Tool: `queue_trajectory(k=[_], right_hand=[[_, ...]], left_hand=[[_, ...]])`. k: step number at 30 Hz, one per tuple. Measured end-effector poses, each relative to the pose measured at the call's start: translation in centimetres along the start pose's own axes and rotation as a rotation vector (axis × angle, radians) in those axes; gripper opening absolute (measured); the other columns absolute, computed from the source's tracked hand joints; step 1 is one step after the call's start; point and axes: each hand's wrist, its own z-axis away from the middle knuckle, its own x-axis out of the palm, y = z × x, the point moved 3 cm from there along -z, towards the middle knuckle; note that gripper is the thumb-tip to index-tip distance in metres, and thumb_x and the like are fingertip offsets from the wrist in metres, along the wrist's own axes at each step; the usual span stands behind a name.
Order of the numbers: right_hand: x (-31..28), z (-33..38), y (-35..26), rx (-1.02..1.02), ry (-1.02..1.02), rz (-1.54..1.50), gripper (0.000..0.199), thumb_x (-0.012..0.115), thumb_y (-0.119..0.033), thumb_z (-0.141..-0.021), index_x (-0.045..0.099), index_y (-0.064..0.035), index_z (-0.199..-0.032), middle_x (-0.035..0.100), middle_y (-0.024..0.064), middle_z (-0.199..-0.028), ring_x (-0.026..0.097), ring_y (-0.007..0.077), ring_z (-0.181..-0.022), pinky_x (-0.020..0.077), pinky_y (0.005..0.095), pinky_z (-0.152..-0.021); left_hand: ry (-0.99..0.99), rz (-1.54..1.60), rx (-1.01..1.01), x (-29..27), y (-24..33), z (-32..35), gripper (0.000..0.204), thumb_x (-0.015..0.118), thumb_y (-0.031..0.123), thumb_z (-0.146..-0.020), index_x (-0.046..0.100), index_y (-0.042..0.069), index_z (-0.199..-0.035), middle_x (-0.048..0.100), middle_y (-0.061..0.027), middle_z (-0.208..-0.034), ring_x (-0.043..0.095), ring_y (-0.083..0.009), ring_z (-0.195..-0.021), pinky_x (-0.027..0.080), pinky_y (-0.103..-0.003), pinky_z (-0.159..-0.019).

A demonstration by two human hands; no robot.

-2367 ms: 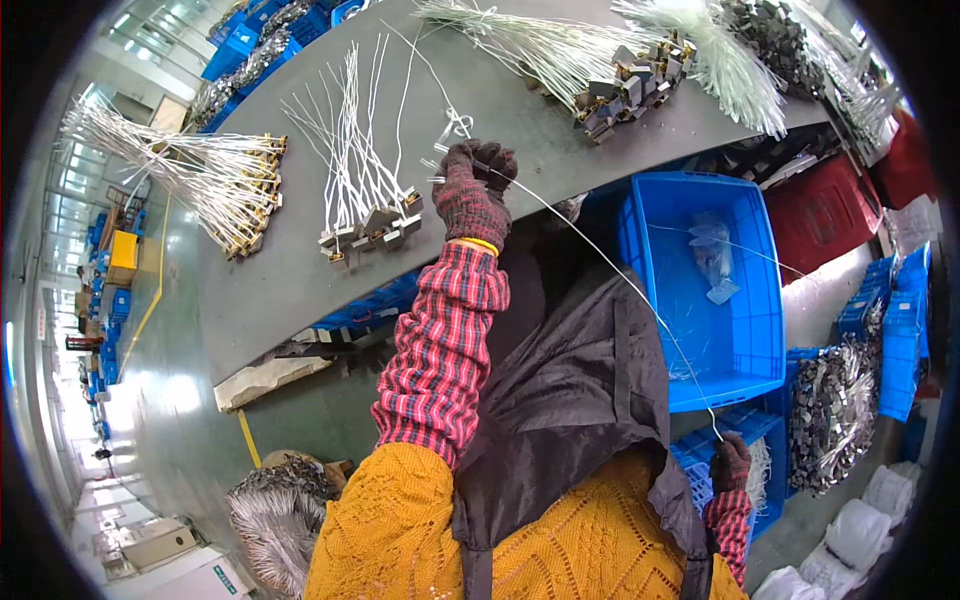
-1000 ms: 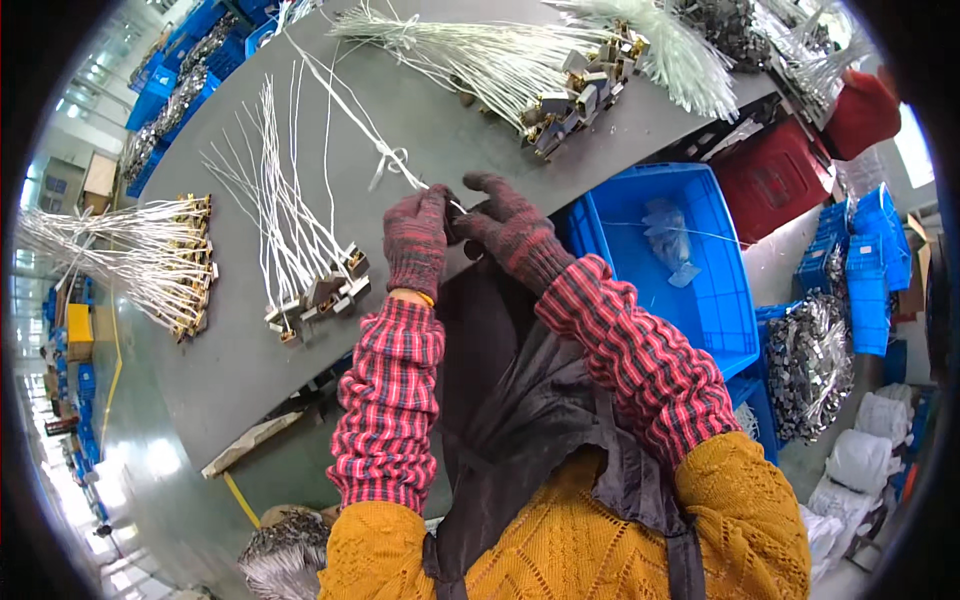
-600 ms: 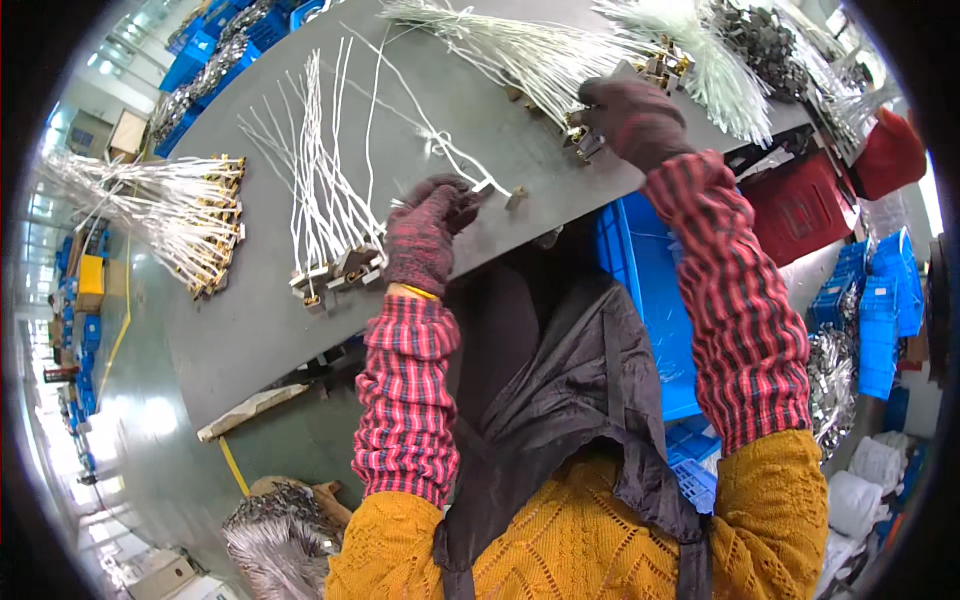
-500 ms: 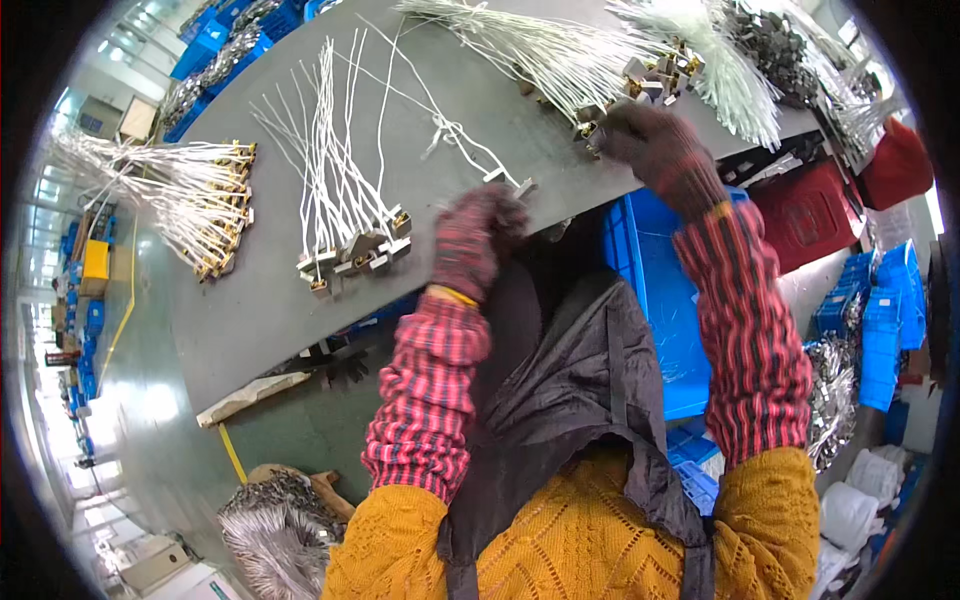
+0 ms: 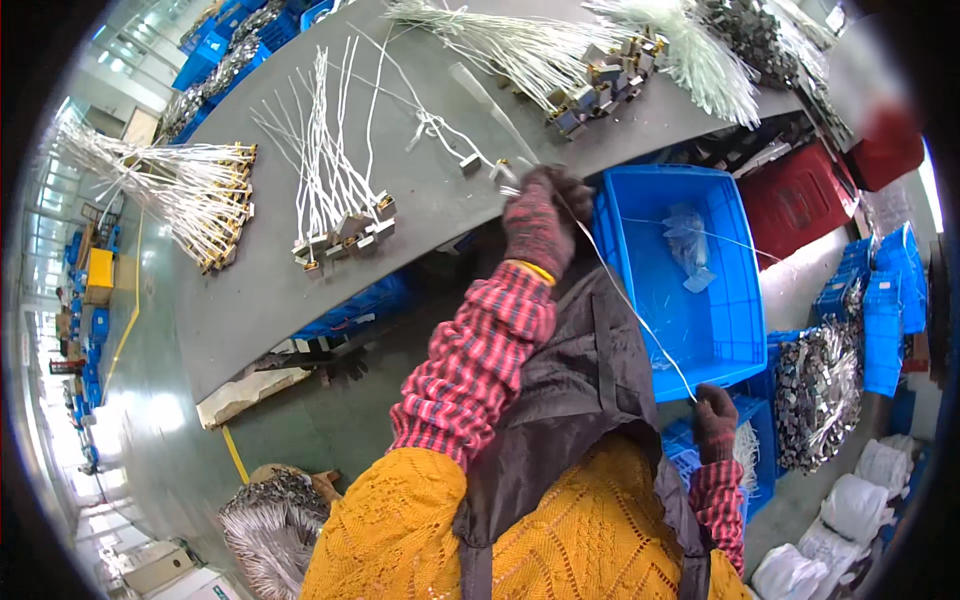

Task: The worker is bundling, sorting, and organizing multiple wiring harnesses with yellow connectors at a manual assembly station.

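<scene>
My left hand point(image 5: 542, 218), in a dark knit glove, is closed at the table's near edge around a thin white cable point(image 5: 637, 315). From there the cable runs down and right across the blue bin's side to my gloved right hand point(image 5: 714, 418), whose fingers pinch its other end low by the bin's near corner. Just beyond my left hand lie a clear plastic strip point(image 5: 488, 105) and a loose white cable with a small connector point(image 5: 470, 163). What else my left fingers hold is hidden.
Bundles of white cables with metal-ended connectors lie on the grey table point(image 5: 270, 320): one left point(image 5: 190, 195), one central point(image 5: 335, 190), one far right point(image 5: 520, 50). Below its edge, the blue bin point(image 5: 745, 300) contains clear plastic scraps. A red container point(image 5: 800, 205) stands right of it.
My right hand has left the far-right cable bundle and dropped to the near side of the blue bin. My left hand has shifted right. A white cable now stretches between them.
</scene>
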Motion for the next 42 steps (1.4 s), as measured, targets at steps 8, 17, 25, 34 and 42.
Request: queue_trajectory(k=[8,17,25,34,42], right_hand=[[-7.2,5.7,6.7,0.498,0.096,-0.112,0.028,0.065,-0.011,-0.083,0.067,-0.0098,-0.111,0.067,0.0068,-0.088,0.054,0.0130,-0.049,0.0419,0.0276,-0.036],[-7.3,6.1,7.5,0.520,0.093,-0.170,0.029,0.063,-0.009,-0.084,0.067,-0.0101,-0.113,0.067,0.0079,-0.089,0.053,0.0142,-0.047,0.0427,0.0290,-0.036],[3.6,-1.5,-1.5,0.192,-0.087,-0.119,0.036,0.061,-0.007,-0.085,0.061,-0.0030,-0.121,0.064,0.0063,-0.095,0.056,0.0111,-0.069,0.0479,0.0271,-0.060],[18.6,-8.5,-21.2,-0.145,-0.345,-0.488,0.067,0.062,0.009,-0.083,0.041,-0.0111,-0.143,0.063,0.0049,-0.108,0.059,0.0105,-0.079,0.0508,0.0261,-0.061],[20.1,-7.9,-22.2,-0.218,-0.385,-0.321,0.067,0.060,0.011,-0.084,0.039,-0.0088,-0.144,0.061,0.0081,-0.116,0.058,0.0098,-0.082,0.0511,0.0250,-0.063]], left_hand=[[0.085,-0.005,0.165,-0.6,6.6,-1.0,0.023,0.061,0.025,-0.096,0.065,0.004,-0.107,0.070,-0.0150,-0.096,0.071,-0.0308,-0.083,0.060,-0.041,-0.074],[0.159,-0.076,0.252,-1.3,8.8,-1.6,0.022,0.063,0.024,-0.094,0.065,0.006,-0.105,0.068,-0.0144,-0.090,0.069,-0.0311,-0.074,0.059,-0.042,-0.066],[-0.231,-0.199,0.017,-1.3,1.8,2.1,0.029,0.057,0.026,-0.099,0.061,0.000,-0.110,0.069,-0.0149,-0.099,0.069,-0.0321,-0.086,0.059,-0.044,-0.077],[-0.378,-0.656,0.251,-0.1,1.9,6.1,0.024,0.056,0.016,-0.100,0.069,-0.003,-0.104,0.072,-0.0104,-0.099,0.068,-0.0178,-0.090,0.054,-0.030,-0.084],[-0.254,-0.392,0.263,-1.8,4.3,5.1,0.036,0.058,0.027,-0.099,0.067,-0.007,-0.102,0.071,-0.0195,-0.097,0.070,-0.0281,-0.088,0.057,-0.038,-0.082]])
